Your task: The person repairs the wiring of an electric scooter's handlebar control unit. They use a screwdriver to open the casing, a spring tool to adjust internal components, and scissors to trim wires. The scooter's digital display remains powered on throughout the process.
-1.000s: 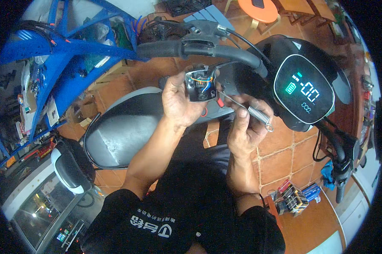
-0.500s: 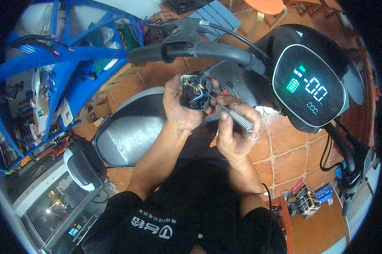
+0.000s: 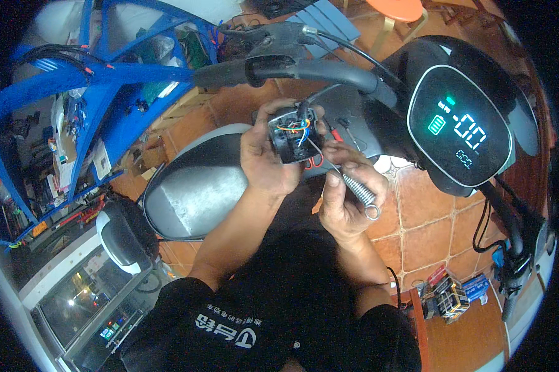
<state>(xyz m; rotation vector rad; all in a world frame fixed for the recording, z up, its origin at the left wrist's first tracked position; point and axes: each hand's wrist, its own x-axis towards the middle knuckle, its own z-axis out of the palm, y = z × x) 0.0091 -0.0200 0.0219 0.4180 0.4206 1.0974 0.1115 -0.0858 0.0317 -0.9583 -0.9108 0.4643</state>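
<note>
My left hand (image 3: 264,149) grips an opened black handlebar switch housing (image 3: 286,144), its inside turned up. Orange, blue and white wires (image 3: 301,129) run through it, and a black cable enters at the top. Between the thumb and fingers of my right hand (image 3: 347,192) is a thin metal pick with a coiled grip (image 3: 357,188) and a ring at its end. Its shaft slants up-left to the lower right of the housing, near the wires; whether the tip touches anything I cannot make out. Red-handled pliers (image 3: 315,162) lie just behind the housing, partly hidden.
A grey handlebar (image 3: 316,73) crosses beyond my hands. To the right stands a lit scooter display (image 3: 459,127); a black seat (image 3: 199,195) is at the left. Blue shelving (image 3: 100,80) holds parts. Small boxes (image 3: 450,296) sit on a wooden surface at lower right.
The switch housing has tilted in my left hand, showing its wires at another angle. My right hand has shifted slightly down, still holding the pick. The whole view has moved a little.
</note>
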